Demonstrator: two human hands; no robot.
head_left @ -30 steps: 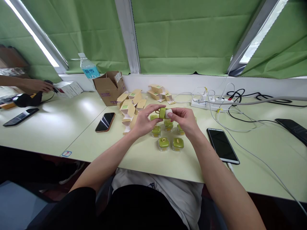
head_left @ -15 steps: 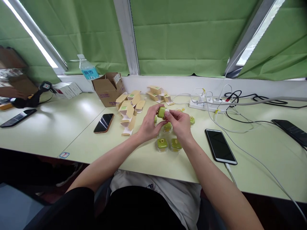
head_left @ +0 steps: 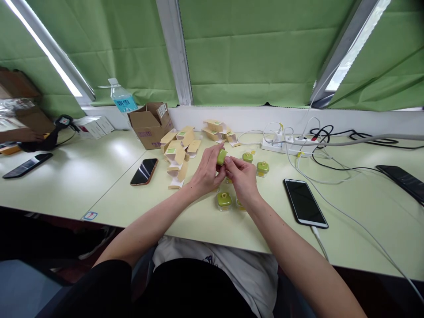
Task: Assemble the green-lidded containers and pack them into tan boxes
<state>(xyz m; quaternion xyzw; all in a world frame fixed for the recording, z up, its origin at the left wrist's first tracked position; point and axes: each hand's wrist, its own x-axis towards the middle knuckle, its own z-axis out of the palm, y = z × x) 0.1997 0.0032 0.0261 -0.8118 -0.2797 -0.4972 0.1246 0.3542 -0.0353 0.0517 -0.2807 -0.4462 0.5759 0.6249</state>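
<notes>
My left hand (head_left: 206, 173) and my right hand (head_left: 241, 176) meet above the pale green table (head_left: 99, 181), both closed on one small green-lidded container (head_left: 221, 157) held tilted between the fingertips. Several more green-lidded clear containers stand on the table around my hands: one (head_left: 224, 199) just below them, one (head_left: 247, 157) and another (head_left: 263, 167) to the right. Others are partly hidden under my hands.
Folded tan cartons (head_left: 177, 152) and an open cardboard box (head_left: 150, 123) lie left of my hands, with a phone (head_left: 144, 171) beside them. Another phone (head_left: 305, 202) on a cable lies right. A power strip (head_left: 288, 143) with cables sits behind. A co-worker's hand (head_left: 23, 134) is far left.
My hands have dropped a little and drawn closer together around the container, and the white part seen at its end a second ago is now covered. The co-worker's hand has pulled back left.
</notes>
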